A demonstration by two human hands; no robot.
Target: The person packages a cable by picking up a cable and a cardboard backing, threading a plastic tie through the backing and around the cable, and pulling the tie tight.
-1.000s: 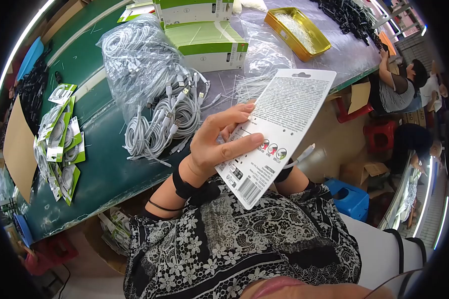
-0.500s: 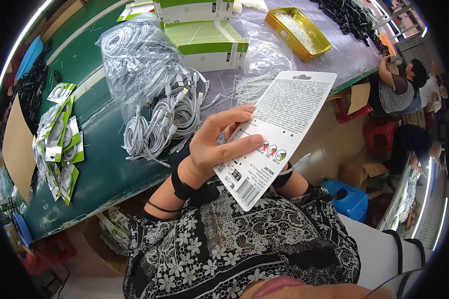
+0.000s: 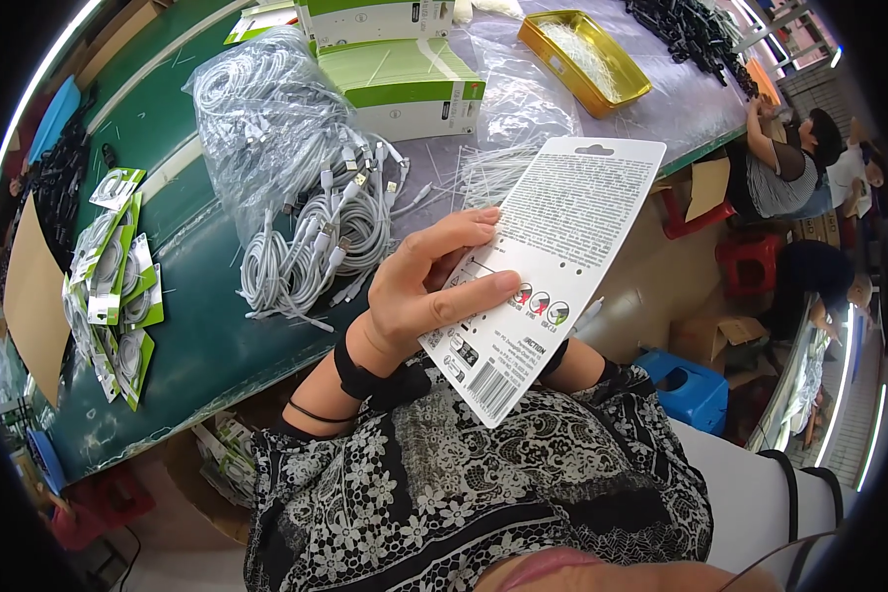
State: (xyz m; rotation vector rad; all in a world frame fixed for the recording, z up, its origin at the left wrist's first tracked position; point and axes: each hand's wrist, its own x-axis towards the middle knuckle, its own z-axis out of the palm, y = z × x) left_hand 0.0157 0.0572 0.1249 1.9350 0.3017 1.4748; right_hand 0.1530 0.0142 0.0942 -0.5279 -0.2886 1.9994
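Observation:
A white cardboard package card (image 3: pixel 562 232) with a hanging slot at its top is held up in front of me, its printed back toward me. My left hand (image 3: pixel 429 281) grips its left edge, thumb across the back and fingers curled around behind. The card covers my right hand; only the right forearm (image 3: pixel 574 367) shows beside its lower part. A bit of a white cable end (image 3: pixel 589 314) peeks out past the card's right edge. Beyond my left hand lie bundled grey-white USB cables (image 3: pixel 316 242), partly inside a clear plastic bag (image 3: pixel 257 118).
Finished cable cards (image 3: pixel 118 286) are piled on the green table (image 3: pixel 202 345) at left, by a brown cardboard sheet (image 3: pixel 37 296). Green-and-white boxes (image 3: pixel 395 94), a golden tin (image 3: pixel 587 64) of white ties and black cables (image 3: pixel 686 39) stand farther back. Other people sit at right.
My left hand and the card have stayed nearly in place, the card's lower end dipping slightly. The grip looks the same.

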